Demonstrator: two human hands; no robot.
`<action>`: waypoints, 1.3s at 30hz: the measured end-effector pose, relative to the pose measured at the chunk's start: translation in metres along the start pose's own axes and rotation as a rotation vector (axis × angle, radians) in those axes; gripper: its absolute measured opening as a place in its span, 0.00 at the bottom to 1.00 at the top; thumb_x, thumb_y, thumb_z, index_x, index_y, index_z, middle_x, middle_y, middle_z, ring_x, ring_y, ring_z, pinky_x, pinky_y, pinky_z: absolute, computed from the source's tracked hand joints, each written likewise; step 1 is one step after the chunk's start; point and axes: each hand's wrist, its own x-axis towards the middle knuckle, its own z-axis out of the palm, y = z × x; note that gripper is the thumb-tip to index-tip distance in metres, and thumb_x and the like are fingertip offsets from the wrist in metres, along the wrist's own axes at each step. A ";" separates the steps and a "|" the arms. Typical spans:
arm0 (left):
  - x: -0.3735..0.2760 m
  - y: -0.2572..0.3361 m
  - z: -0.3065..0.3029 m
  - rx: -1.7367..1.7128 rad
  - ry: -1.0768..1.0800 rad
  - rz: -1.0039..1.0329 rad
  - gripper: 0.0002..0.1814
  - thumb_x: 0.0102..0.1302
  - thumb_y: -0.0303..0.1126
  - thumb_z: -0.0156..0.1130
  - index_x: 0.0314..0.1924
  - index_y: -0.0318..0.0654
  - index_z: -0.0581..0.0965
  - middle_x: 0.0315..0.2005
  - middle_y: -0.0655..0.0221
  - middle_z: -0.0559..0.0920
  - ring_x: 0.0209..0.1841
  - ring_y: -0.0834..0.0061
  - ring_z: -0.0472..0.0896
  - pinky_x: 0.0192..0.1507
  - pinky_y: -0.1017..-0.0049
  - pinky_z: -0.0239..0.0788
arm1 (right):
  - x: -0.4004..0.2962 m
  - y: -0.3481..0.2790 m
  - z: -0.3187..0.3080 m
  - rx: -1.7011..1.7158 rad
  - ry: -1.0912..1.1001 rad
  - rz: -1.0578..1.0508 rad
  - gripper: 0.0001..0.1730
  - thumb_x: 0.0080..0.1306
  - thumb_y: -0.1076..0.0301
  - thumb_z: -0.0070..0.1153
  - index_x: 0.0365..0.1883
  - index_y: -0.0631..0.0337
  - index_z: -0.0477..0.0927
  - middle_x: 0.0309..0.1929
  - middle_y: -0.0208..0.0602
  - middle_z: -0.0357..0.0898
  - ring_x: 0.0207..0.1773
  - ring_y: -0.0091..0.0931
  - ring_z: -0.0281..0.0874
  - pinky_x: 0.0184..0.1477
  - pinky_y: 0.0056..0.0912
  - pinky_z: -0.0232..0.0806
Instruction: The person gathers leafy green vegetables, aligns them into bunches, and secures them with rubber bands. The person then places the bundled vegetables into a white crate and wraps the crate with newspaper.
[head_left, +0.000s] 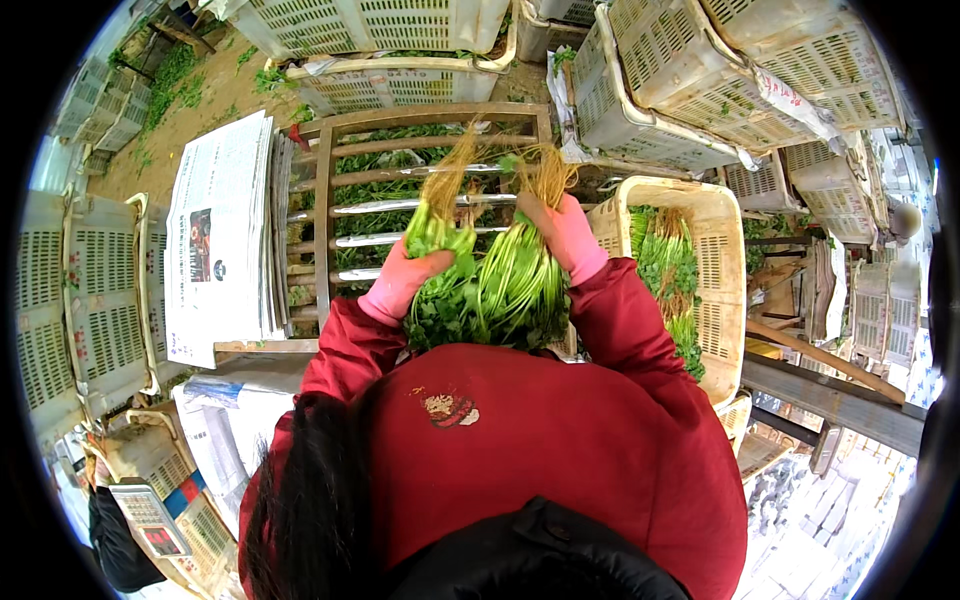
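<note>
My left hand (411, 276), in a pink glove, grips a bunch of leafy green herbs, seemingly coriander (444, 234), with its thin brown roots pointing away from me. A second bunch (517, 279) of the same herb is in my gloved right hand (564, 234), held near the root end. Both bunches hang side by side close to my chest, their leaves towards me. Beneath them is a slatted metal rack (325, 217), and more greens (382, 262) show between its bars. My fingertips are partly hidden by the stems.
Right of me, a plastic crate (721, 300) holds rooted herb bunches (666, 259). A newspaper stack (217, 240) lies on the left. Stacked crates (397, 82) stand ahead and at both sides. At lower left are a digital scale (150, 517) and another person's dark sleeve (120, 540).
</note>
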 end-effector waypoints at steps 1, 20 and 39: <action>0.002 -0.008 -0.007 0.111 -0.027 -0.050 0.27 0.62 0.20 0.60 0.63 0.35 0.70 0.48 0.72 0.80 0.47 0.80 0.77 0.52 0.76 0.69 | 0.001 0.002 0.001 0.010 -0.021 0.004 0.19 0.69 0.60 0.58 0.50 0.66 0.78 0.41 0.30 0.81 0.41 0.20 0.75 0.45 0.26 0.69; -0.006 -0.029 0.026 0.321 0.235 0.125 0.14 0.71 0.30 0.56 0.53 0.34 0.77 0.32 0.80 0.77 0.34 0.88 0.70 0.36 0.82 0.64 | -0.003 -0.015 0.027 -0.126 -0.270 0.002 0.18 0.65 0.67 0.63 0.51 0.64 0.78 0.46 0.32 0.82 0.45 0.20 0.77 0.50 0.27 0.70; -0.011 -0.050 0.034 -0.064 0.452 0.207 0.09 0.72 0.32 0.57 0.44 0.33 0.78 0.32 0.79 0.79 0.32 0.89 0.71 0.34 0.83 0.65 | -0.012 -0.048 0.034 -0.291 -0.275 0.139 0.24 0.54 0.63 0.72 0.43 0.66 0.77 0.34 0.34 0.81 0.37 0.21 0.75 0.42 0.28 0.70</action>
